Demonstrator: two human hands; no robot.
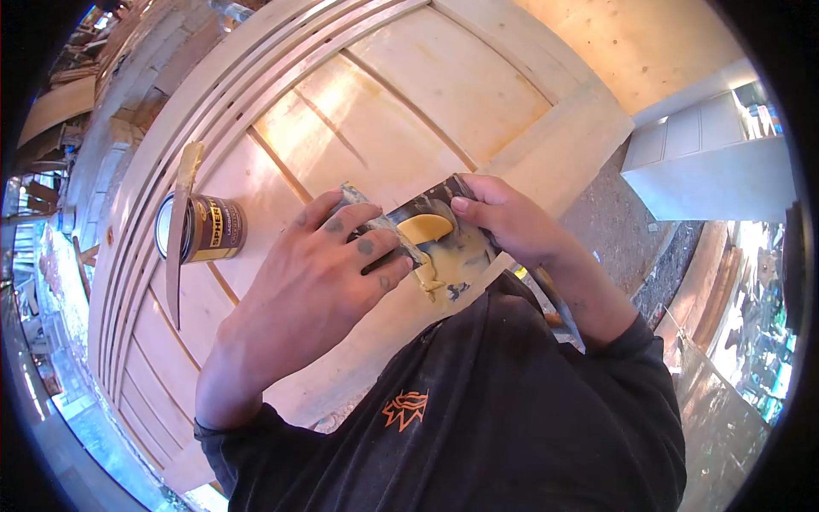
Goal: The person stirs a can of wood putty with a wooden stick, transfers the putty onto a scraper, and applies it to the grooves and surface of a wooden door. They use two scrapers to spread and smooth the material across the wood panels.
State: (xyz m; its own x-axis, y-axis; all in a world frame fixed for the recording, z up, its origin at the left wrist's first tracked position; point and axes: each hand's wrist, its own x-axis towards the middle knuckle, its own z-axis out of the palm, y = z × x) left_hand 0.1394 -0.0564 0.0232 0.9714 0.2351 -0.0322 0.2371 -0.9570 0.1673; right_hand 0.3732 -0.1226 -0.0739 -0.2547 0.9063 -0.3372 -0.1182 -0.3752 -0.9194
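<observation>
My left hand (328, 264) is closed on a flat, putty-smeared scraper (351, 196), most of it hidden under the fingers. The scraper's edge meets a dark flat board (439, 194) that my right hand (508, 213) grips at its far right corner, thumb on top. On the board lies a rounded lump of yellow putty (426, 228), with thinner smears around it. Beneath both hands spreads a large pale wooden panel (392, 136) with grooves and slats. A labelled can (217, 229) stands on the panel left of my left hand, with a long thin stick (181, 222) resting across its top.
Behind the panel at upper right is another pale wooden sheet (648, 43). A white box-like cabinet piece (708, 162) stands at the right. Timber lengths (712, 290) lie on the ground there. Scrap wood (64, 111) is piled at upper left.
</observation>
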